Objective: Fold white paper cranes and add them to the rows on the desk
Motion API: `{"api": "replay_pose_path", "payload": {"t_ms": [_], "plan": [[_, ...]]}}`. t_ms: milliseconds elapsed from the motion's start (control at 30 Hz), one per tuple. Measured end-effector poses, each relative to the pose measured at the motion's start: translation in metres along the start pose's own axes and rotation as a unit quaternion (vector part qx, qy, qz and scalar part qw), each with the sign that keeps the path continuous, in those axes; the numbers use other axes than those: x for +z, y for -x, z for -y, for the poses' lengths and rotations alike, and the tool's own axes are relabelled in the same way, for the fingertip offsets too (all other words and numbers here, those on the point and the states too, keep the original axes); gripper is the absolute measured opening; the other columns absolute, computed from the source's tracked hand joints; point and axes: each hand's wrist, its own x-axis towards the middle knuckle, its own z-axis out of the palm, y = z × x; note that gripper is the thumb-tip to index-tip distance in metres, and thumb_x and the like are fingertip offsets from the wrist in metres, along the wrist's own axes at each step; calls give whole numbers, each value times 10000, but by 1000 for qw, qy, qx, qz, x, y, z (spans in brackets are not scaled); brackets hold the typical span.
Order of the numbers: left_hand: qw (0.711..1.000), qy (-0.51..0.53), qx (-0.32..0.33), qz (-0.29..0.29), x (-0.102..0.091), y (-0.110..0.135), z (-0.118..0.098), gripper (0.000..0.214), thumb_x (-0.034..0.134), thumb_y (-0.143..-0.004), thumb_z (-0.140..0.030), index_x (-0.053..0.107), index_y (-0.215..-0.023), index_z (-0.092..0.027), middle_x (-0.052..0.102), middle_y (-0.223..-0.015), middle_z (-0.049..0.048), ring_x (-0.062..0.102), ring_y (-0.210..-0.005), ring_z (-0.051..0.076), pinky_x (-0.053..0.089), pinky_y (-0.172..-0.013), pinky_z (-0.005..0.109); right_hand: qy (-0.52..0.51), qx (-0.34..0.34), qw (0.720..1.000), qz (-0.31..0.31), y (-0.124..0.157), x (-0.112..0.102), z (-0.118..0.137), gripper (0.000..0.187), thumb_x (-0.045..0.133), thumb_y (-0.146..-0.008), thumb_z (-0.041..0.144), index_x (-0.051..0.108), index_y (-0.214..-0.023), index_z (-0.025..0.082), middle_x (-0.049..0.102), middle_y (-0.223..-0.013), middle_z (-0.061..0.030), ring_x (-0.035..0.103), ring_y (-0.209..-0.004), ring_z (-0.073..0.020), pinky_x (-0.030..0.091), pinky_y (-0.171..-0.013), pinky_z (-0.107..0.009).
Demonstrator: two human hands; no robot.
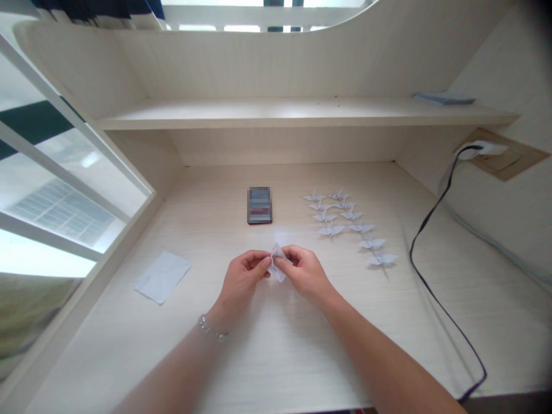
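Left hand [241, 280] and right hand [305, 273] pinch a folded paper [278, 271] between them, long axis pointing forward (the right covers slightly more).

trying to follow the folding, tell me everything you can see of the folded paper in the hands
The folded paper is a small, pale sheet creased into pointed flaps. The left hand and right hand pinch it between their fingertips, above the pale wood-grain desk, one point rising and another hanging below.
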Motion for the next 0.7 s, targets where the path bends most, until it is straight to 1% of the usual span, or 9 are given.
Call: {"api": "replay_pose_path", "payload": {"t_ms": [100, 200, 267, 400, 533, 700], "plan": [[1000, -9, 2, -3, -1, 0, -2, 216, 704, -672, -273, 670, -829, -130, 665, -761, 53, 586, -677, 129, 463, -615, 231, -35, -2, 999, 25, -1, -2, 0, 210, 521, -796, 283, 668, -888, 164, 668, -805, -35, 585, -702, -157, 443, -622, -256], [1000, -27, 2, 4, -1, 1, -3, 239, 702, -671, -288, 678, -851, -132, 680, -778, 62, 599, -693, 146, 458, -610, 236, -29, 7, 999, 15, -1, -2, 0, 207, 527, -795, 297, 677, -875, 179, 668, -790, -30, 583, -689, -158, 442, -612, -259], [999, -41, 5, 4, -1, 1, -3, 255, 705, -664, -295, 684, -858, -132, 688, -788, 67, 606, -696, 155, 458, -615, 245, -48, 21, 999, 11, 0, -1, 0, 196, 546, -783, 311, 667, -872, 185, 666, -781, -29, 590, -694, -161, 452, -607, -260], [999, -51, 11, -12, -2, 0, -2, 236, 718, -645, -290, 685, -814, -128, 685, -752, 58, 601, -668, 152, 456, -615, 253, -102, 57, 993, 13, 1, 1, 0, 173, 591, -752, 333, 626, -822, 178, 640, -713, -19, 589, -642, -151, 463, -550, -248], [998, -54, 9, -26, -2, 0, 0, 197, 718, -649, -275, 670, -773, -129, 663, -706, 36, 573, -623, 120, 436, -576, 223, -114, 72, 991, 17, 0, 3, 0, 182, 598, -748, 341, 616, -803, 168, 616, -663, -5, 571, -585, -129, 454, -506, -230], [999, -40, -17, -17, -3, -1, 0, 219, 711, -651, -293, 668, -781, -123, 665, -718, 49, 593, -644, 143, 453, -604, 251, -129, 86, 988, 17, 0, 4, -2, 215, 616, -731, 368, 617, -800, 164, 620, -662, -5, 572, -583, -128, 448, -503, -229]]}}
